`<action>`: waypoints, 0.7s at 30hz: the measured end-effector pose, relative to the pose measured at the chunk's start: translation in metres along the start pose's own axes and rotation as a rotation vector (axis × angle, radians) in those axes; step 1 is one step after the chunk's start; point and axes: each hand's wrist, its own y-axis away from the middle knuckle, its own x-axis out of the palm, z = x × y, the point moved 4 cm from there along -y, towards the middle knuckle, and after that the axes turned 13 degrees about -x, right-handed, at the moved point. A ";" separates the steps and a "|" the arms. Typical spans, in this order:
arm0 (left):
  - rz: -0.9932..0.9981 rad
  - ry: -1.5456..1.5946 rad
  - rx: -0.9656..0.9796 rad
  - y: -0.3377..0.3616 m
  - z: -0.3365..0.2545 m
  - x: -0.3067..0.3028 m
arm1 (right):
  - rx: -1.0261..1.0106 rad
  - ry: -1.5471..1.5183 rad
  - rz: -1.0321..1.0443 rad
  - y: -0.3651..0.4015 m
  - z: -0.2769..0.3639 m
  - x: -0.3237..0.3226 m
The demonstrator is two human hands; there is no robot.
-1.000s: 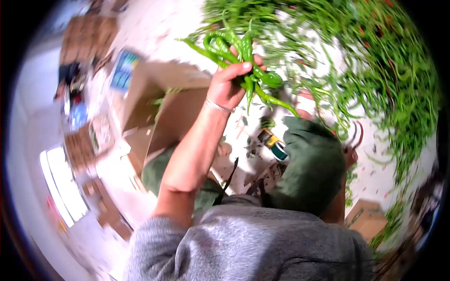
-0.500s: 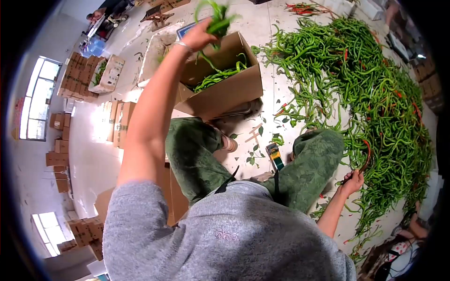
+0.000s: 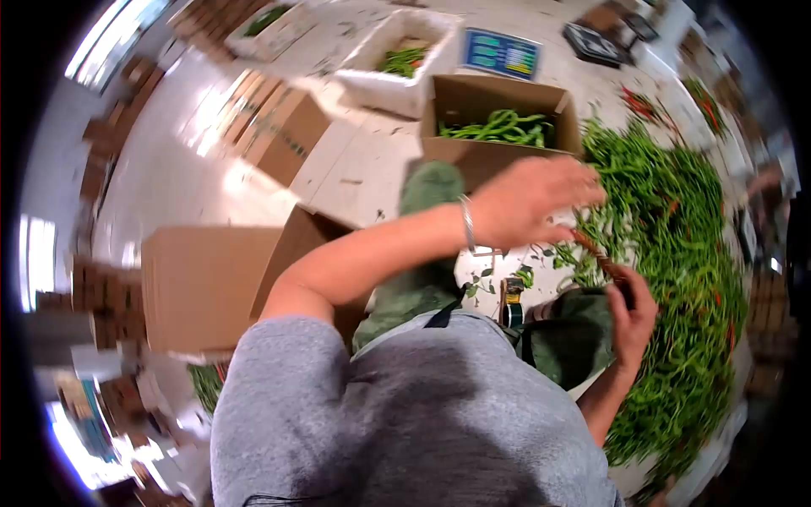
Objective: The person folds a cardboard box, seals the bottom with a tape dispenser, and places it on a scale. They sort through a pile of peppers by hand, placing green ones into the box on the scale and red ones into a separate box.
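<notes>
My left hand [image 3: 537, 198], with a bracelet at its wrist, is over the front of an open cardboard box [image 3: 498, 152]. Its fingers are apart and hold nothing; the thumb is close to the end of a long dark red pepper [image 3: 594, 251]. My right hand [image 3: 632, 314] grips that pepper's other end above my right knee. Green peppers [image 3: 503, 127] lie inside the box. To the right a large heap of green peppers [image 3: 676, 296], with a few red ones, covers the floor.
Behind the box stand a blue scale display [image 3: 501, 54] and a white foam box [image 3: 380, 89] with some peppers. Cardboard boxes [image 3: 283, 131] stand at the left, beside an open carton flap [image 3: 207, 287]. A tape roll [image 3: 512, 302] lies between my legs.
The view has turned and shifted. My left hand has let go of its bunch of green peppers and moved from above the box toward my right hand, which still holds the dark red pepper.
</notes>
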 end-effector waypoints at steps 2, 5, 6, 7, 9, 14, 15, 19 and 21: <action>0.072 -0.058 -0.016 0.029 -0.028 0.000 | -0.219 0.108 0.206 -0.020 0.047 0.046; 0.239 0.030 -0.328 0.066 -0.024 -0.012 | -0.395 0.171 0.361 -0.033 0.088 0.086; 0.158 0.073 -0.392 0.080 -0.021 -0.019 | -0.462 0.164 0.355 -0.034 0.094 0.095; 0.082 0.113 -0.437 0.092 -0.016 -0.027 | -0.525 0.162 0.333 -0.037 0.101 0.103; -0.092 0.058 -0.500 0.128 0.007 -0.053 | -0.704 0.338 0.187 -0.045 0.124 0.103; -0.353 0.191 -1.065 0.256 0.070 -0.161 | -0.384 0.038 0.044 -0.047 0.069 0.060; -0.348 0.262 -1.152 0.289 0.083 -0.178 | -0.331 -0.033 -0.006 -0.043 0.061 0.054; -0.289 0.355 -1.430 0.395 0.107 -0.188 | -0.153 -0.007 -0.182 -0.022 0.014 0.006; -0.193 0.382 -1.573 0.422 0.108 -0.166 | -0.094 -0.004 -0.279 -0.010 0.003 -0.018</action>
